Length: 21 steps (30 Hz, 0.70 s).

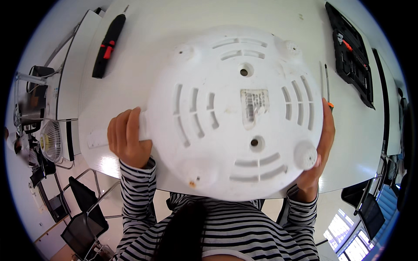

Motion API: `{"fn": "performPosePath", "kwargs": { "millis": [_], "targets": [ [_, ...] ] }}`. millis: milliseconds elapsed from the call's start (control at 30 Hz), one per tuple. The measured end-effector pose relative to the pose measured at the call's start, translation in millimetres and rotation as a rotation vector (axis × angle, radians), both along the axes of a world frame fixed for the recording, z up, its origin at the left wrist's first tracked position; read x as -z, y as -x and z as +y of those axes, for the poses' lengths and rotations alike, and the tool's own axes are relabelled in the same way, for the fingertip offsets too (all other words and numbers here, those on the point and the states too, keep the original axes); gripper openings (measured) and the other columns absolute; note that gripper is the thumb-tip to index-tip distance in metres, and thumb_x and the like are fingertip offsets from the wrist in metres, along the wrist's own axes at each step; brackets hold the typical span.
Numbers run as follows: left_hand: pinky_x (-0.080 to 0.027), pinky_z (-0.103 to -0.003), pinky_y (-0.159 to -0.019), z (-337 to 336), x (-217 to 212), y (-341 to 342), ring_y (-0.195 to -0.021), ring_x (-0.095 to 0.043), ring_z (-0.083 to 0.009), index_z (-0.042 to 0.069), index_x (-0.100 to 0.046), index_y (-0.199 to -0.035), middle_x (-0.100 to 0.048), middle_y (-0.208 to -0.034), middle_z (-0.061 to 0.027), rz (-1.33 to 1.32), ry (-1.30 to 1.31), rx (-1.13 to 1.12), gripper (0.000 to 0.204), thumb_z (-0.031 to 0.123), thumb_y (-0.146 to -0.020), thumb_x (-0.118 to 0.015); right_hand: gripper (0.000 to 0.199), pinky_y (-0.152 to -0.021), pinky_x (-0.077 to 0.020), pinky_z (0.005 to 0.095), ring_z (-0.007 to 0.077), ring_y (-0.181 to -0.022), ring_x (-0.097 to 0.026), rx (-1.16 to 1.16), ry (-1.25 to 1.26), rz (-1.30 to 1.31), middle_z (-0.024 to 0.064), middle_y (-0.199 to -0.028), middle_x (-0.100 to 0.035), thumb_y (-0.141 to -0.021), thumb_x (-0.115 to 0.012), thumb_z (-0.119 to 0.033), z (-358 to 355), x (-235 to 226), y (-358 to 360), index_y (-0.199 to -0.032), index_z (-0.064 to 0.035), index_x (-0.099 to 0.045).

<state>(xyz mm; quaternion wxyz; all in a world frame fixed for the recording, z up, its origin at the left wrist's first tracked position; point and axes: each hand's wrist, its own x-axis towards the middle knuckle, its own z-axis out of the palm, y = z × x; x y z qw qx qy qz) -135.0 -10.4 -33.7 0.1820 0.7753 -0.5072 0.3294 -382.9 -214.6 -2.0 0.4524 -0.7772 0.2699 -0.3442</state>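
Observation:
A round white plastic appliance (222, 148), underside toward me, is held up over the near part of the table. Its base has curved vent slots, two deep screw holes, short round feet and a torn label (254, 106). What kind of appliance it is, I cannot make out. My left hand (129, 135) is closed around a white handle (97, 138) that sticks out on the left. On the right, my right hand (321, 150) grips the rim, its fingers partly hidden behind the edge. The appliance's other side is out of sight.
A black and red electric screwdriver (109, 48) lies at the far left of the white table (148, 26). To the right are a screwdriver (327, 82) with an orange-tipped handle and an opened black tool case (355, 63). Chairs (87, 204) and a fan (51, 141) stand beyond the table's left edge.

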Motion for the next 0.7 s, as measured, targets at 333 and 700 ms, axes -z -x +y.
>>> {"fn": "performPosePath", "kwargs": {
  "millis": [333, 700],
  "targets": [
    [-0.046, -0.038, -0.071, -1.3, -3.1, 14.5, -0.077, -0.058, -0.0269, -0.001, -0.057, -0.101, -0.059, -0.085, -0.014, 0.093, -0.081, -0.078, 0.043, 0.033, -0.076, -0.063, 0.111, -0.091, -0.0411, 0.0421, 0.0319, -0.11, -0.049, 0.195, -0.269, 0.023, 0.026, -0.126, -0.04, -0.066, -0.05, -0.076, 7.2, 2.9, -12.7, -0.133, 0.0082, -0.025],
    [-0.045, -0.038, -0.073, 6.5, 1.5, 19.0, -0.081, -0.058, -0.0275, 0.0, -0.055, -0.105, -0.06, -0.092, -0.0147, 0.149, -0.109, -0.122, 0.044, 0.022, -0.069, -0.067, 0.108, -0.098, -0.0351, 0.0498, 0.0409, -0.123, -0.036, 0.035, -0.167, -0.356, 0.0342, -0.135, -0.025, -0.067, -0.056, -0.069, 2.1, 25.1, -17.7, -0.132, 0.0098, -0.023]
  ]
}}
